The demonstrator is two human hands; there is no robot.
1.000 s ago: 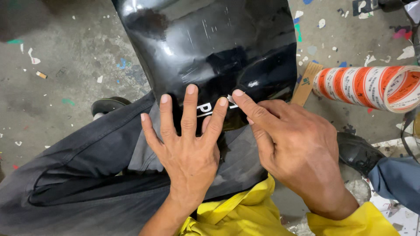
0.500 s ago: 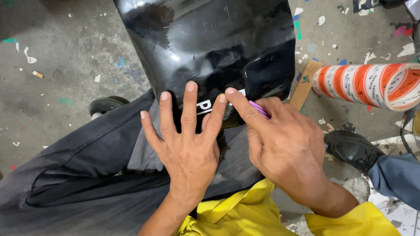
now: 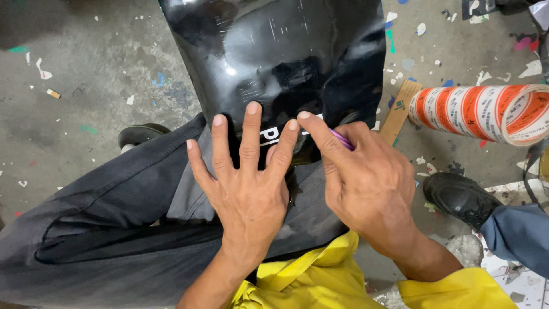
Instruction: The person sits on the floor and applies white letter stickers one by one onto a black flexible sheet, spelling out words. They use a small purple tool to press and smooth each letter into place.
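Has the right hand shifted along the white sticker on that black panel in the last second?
Yes. The right hand has crept left along the black panel, its forefinger tip closing on the flat left hand, which held its place.

**Two hands pressed on a glossy black panel across a knee**

A glossy black panel (image 3: pixel 286 63) lies across the person's grey-trousered knee (image 3: pixel 143 194), its far end reaching out over the concrete floor (image 3: pixel 86 74). The left hand (image 3: pixel 246 183) lies flat on the panel's near edge, fingers spread, just beside a white sticker (image 3: pixel 269 135). The right hand (image 3: pixel 366 189) sits touching the panel right of the sticker, its index finger pressed to the surface and a thin purple tool (image 3: pixel 341 139) pinched under it. Right of the panel, well apart, lies a roll of orange-and-white tape (image 3: pixel 486 111); a brown cardboard strip (image 3: pixel 400 111) lies between them. Yellow sleeves (image 3: pixel 320 280) show below the panel.
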